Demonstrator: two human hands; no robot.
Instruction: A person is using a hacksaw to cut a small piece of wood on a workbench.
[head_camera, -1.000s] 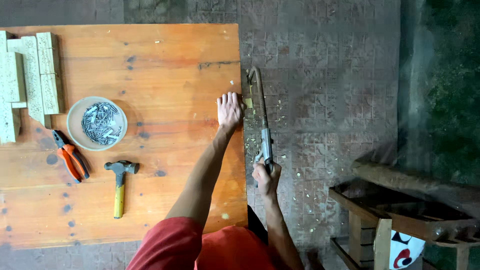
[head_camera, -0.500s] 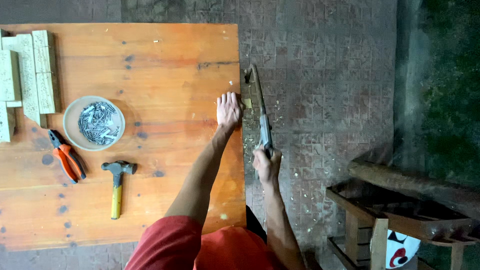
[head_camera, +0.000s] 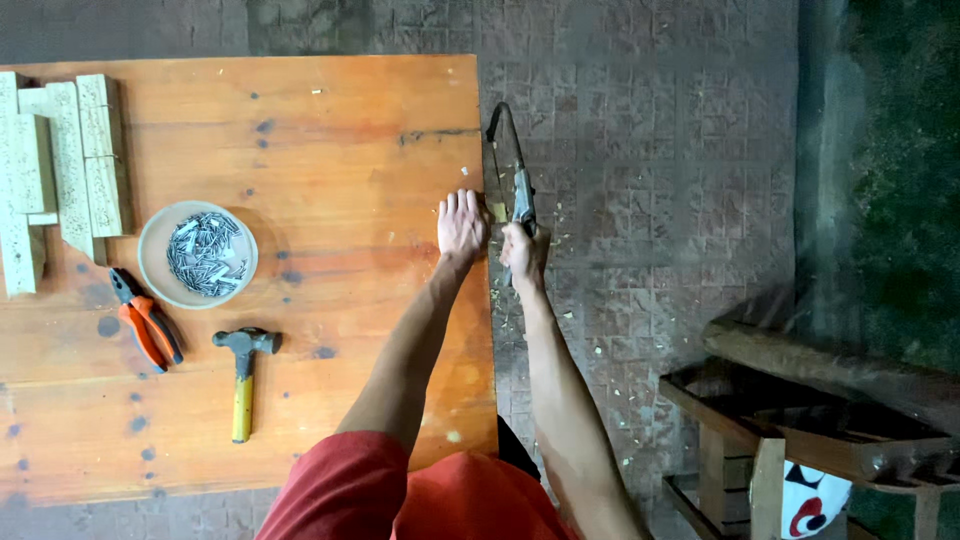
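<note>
Since the small wood piece (head_camera: 497, 211) at the table edge is mostly hidden between the hands, it's hard to make out — the wooden table (head_camera: 330, 150) sits on a tiled floor (head_camera: 650, 150). Left hand (head_camera: 462, 225) lies flat, released, beside it; right hand (head_camera: 524, 254) grips the saw (head_camera: 510, 165) just right.

On the wooden table (head_camera: 330, 120), a round bowl of nails (head_camera: 198, 254) sits at nine o'clock. Pale wood blocks (head_camera: 60, 170) lie at ten o'clock. Orange-handled pliers (head_camera: 146, 328) and a yellow-handled hammer (head_camera: 243, 375) rest at eight o'clock. A wooden rack (head_camera: 800, 420) stands at four o'clock.
</note>
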